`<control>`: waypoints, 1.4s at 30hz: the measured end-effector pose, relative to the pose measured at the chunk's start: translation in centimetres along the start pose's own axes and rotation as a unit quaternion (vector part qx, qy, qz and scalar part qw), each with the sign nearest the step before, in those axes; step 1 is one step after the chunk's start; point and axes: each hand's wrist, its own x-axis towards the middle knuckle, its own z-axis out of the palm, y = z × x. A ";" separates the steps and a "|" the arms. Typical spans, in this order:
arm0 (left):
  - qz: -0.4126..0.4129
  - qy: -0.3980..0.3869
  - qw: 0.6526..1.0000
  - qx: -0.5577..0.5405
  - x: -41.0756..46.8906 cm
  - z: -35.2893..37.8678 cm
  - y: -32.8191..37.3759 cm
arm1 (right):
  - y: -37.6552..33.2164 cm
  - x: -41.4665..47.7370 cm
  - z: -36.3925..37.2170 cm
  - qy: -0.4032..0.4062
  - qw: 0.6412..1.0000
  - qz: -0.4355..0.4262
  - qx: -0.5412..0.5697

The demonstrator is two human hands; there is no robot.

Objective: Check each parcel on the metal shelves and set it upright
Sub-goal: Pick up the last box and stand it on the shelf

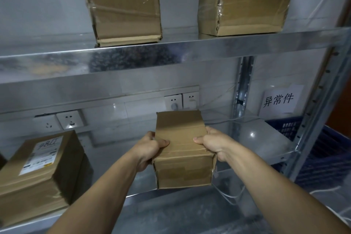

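A small brown cardboard parcel [183,150], sealed with tape, is held at the front of the lower metal shelf [262,138]. Its long axis runs away from the viewer toward the wall. The broad top face and the narrow near end face are both shown. Whether its underside touches the shelf cannot be told.

The parcel is gripped between the two hands at its near half. The left hand [152,148] is curled round the left edge, with the thumb laid over the top face. The right hand [214,143] is curled round the right edge, with the thumb likewise laid on top.

Four parcels are counted in all. Besides the held one, a larger brown parcel with a white label [43,169] is seen on the same shelf, well apart to the left. Two taped brown parcels are seen on the upper metal shelf [171,51], the upper left parcel [123,5] and the upper right parcel [245,4].

Four white wall sockets [69,119] are counted behind the lower shelf. One white paper sign [281,99] with handwritten characters is fixed at the right, and one blue plastic crate [319,150] is seen beyond the shelf post.
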 end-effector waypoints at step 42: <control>-0.086 0.015 0.963 -0.253 -3.3 -2.1 -1.0 | -1.2 -6.2 -0.1 -0.049 0.973 0.008 0.226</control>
